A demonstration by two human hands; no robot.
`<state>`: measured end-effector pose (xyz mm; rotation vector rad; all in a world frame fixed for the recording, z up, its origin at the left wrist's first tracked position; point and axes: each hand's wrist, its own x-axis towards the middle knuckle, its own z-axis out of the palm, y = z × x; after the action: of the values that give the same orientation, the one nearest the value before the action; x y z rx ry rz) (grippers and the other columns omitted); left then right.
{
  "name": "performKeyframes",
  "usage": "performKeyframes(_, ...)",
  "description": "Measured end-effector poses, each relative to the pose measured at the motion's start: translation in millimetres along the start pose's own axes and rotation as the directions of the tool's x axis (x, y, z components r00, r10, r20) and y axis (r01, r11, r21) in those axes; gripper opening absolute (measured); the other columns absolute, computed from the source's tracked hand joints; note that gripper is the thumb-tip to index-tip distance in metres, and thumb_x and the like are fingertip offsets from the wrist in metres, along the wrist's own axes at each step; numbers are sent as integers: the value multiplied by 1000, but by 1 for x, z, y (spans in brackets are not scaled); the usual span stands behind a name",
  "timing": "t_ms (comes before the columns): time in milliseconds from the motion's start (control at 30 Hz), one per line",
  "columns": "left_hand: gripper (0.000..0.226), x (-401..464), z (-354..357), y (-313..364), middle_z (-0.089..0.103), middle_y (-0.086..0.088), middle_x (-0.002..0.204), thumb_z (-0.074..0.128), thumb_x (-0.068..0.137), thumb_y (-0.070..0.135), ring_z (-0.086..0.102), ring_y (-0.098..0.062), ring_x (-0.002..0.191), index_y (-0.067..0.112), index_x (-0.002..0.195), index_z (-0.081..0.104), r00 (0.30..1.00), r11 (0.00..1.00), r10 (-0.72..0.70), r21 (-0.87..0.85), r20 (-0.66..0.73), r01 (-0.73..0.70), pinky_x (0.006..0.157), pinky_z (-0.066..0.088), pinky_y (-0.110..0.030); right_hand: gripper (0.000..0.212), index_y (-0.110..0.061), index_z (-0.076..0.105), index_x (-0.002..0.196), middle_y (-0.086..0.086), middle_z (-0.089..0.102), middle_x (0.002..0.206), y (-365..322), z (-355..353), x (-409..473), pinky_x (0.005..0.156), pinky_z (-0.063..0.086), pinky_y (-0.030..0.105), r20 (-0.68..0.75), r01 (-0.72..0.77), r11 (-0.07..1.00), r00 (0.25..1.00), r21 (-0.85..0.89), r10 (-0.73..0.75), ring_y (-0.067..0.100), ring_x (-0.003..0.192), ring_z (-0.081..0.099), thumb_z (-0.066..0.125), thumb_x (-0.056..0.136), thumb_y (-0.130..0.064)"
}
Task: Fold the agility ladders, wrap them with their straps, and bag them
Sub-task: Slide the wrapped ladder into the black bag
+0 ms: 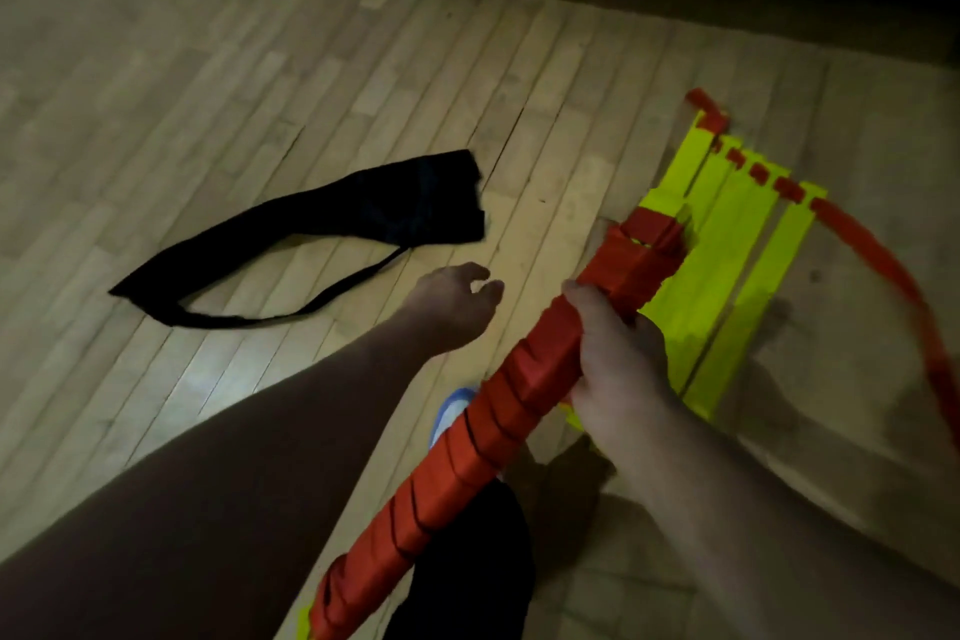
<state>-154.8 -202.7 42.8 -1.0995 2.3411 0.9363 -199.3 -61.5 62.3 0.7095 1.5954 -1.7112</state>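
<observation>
My right hand grips the wrapped ladder bundle, red strap wound all round it. My left hand hangs just left of the bundle, fingers loose, holding nothing. Past the bundle, yellow rungs lie on the wooden floor. The black bag lies far left of the bundle

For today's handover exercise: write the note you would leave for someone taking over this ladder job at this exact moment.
Right hand grips the strap-wrapped ladder bundle, held off the floor.
Left hand open, holding nothing, beside the bundle.
Black bag lies flat on the wooden floor, apart from both hands.
Second ladder lies partly fanned on the floor, its red strap loose.
Done: one bundle wrapped.
Left: bag it; fold, wrap and bag the second.
</observation>
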Motion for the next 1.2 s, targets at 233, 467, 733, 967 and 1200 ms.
performKeyframes(233,61,158,1,-11,-10,-14,164,43,99,53,5,-43,148,41,154,19,978,970,-91,240,187,45,117,20,-49,27,-18,69,107,5,77,92,-3,54,104,71,57,36,37,-67,998,997,-5,67,23,84,74,78,83,-26)
performKeyframes(467,59,195,32,-55,41,-18,150,42,100,48,42,-35,135,7,143,44,992,952,-105,296,71,79,106,41,-41,27,-11,70,108,11,77,100,18,68,141,68,57,33,-8,-103,993,995,55,103,21,81,74,77,82,-17)
performKeyframes(733,13,76,-5,-7,69,1,83,76,79,18,67,-18,78,25,82,65,978,895,103,-412,-179,-170,71,57,-38,44,-10,63,123,7,75,103,2,33,70,79,57,37,132,10,989,991,146,-30,21,93,74,78,82,-17)
performKeyframes(967,36,-56,-20,98,69,2,88,49,83,-6,67,-14,82,26,85,67,911,776,298,-484,-284,-404,70,55,-23,35,-6,65,117,10,74,95,-56,-56,-36,74,54,34,188,258,943,936,211,-298,20,82,71,74,83,-7)
performKeyframes(1200,8,-241,-34,170,65,4,67,72,86,8,59,-1,53,14,82,69,786,558,473,-555,-398,-617,51,46,-17,32,0,59,122,13,69,94,-107,-145,-193,78,58,35,174,512,796,794,323,-582,20,80,69,63,90,3)
